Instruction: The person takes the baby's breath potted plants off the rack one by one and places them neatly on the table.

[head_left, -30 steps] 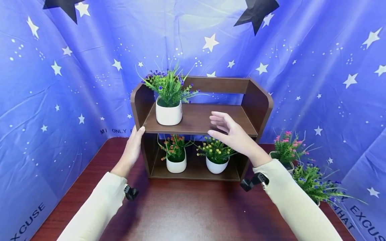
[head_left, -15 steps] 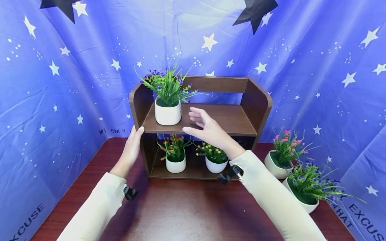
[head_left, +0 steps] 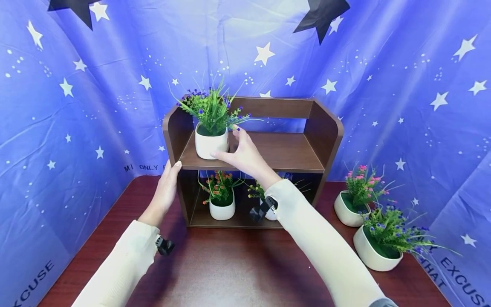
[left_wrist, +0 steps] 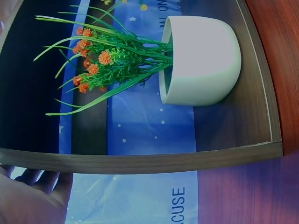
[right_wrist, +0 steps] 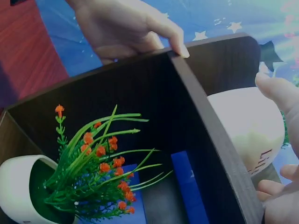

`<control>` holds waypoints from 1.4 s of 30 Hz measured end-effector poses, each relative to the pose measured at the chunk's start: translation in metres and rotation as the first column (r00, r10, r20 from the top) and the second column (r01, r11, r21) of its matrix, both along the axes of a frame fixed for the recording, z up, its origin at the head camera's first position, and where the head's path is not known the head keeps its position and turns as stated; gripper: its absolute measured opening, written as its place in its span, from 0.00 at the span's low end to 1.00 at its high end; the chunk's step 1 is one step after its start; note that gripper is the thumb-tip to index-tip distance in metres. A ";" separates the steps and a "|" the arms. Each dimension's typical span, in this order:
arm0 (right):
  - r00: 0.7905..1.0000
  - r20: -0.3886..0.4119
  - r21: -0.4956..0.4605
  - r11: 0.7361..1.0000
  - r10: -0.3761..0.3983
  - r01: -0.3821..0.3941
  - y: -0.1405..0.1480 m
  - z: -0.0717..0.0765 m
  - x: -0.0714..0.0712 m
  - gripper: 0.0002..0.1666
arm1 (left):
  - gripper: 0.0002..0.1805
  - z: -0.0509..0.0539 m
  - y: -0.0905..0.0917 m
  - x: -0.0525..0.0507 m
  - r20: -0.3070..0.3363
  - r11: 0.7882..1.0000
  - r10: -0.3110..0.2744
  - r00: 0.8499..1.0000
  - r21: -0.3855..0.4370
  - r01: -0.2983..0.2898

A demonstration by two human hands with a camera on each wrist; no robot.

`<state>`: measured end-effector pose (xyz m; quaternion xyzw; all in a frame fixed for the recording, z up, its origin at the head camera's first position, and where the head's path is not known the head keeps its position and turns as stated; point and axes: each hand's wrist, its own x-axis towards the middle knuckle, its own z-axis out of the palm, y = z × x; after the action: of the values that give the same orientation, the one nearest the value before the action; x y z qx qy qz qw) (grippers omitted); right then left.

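A dark brown two-tier shelf (head_left: 276, 145) stands on the table. On its upper board, at the left, is a white pot (head_left: 211, 145) with purple flowers and long grass. My right hand (head_left: 245, 153) is at this pot's right side, thumb in front and fingers spread towards the back; whether it touches the pot I cannot tell. My left hand (head_left: 165, 192) rests against the shelf's left side panel, its thumb at the front edge. The lower tier holds an orange-flowered pot (left_wrist: 201, 60) and a yellow-flowered pot (head_left: 270, 213), partly hidden by the right wrist.
To the right of the shelf, a pink-flowered pot (head_left: 347, 213) and a blue-flowered pot (head_left: 377, 256) stand on the reddish-brown table (head_left: 222, 268). A blue curtain (head_left: 126, 85) with stars hangs around the back and sides.
My right hand has moved left across the upper board, up to the purple-flowered pot. The two pots at the right have come into fuller view. My left hand stays at the side panel.
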<state>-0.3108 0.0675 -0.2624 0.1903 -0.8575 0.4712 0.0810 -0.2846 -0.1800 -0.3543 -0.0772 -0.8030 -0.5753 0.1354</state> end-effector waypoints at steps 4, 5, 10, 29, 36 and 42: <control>1.000 0.008 -0.005 1.000 -0.024 0.024 -0.007 0.002 -0.006 0.68 | 0.36 -0.001 -0.001 -0.002 0.001 1.000 -0.002 1.000 0.005 0.002; 0.999 0.011 -0.002 0.999 -0.032 0.032 -0.009 0.003 -0.007 0.68 | 0.36 -0.001 -0.002 -0.002 0.002 1.000 -0.003 1.000 0.008 0.002; 0.997 0.020 0.013 0.997 -0.074 0.074 -0.017 0.006 -0.013 0.70 | 0.35 -0.002 -0.002 -0.004 0.010 1.000 -0.001 1.000 0.014 0.001; 0.999 -0.042 -0.075 0.997 0.030 -0.033 -0.034 0.005 -0.027 0.45 | 0.36 0.004 -0.001 0.001 -0.012 1.000 0.000 1.000 0.008 0.000; 0.997 -0.077 -0.068 0.997 0.032 -0.037 -0.037 0.004 -0.029 0.39 | 0.37 0.001 -0.002 0.000 -0.001 1.000 0.013 1.000 -0.006 -0.013; 0.997 -0.071 -0.066 0.998 0.016 -0.021 -0.035 0.003 -0.028 0.37 | 0.37 0.000 0.000 0.000 -0.004 1.000 0.004 1.000 -0.004 -0.004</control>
<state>-0.3390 0.0323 -0.2596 0.2118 -0.8360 0.4934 0.1130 -0.2847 -0.1805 -0.3547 -0.0773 -0.8040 -0.5732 0.1380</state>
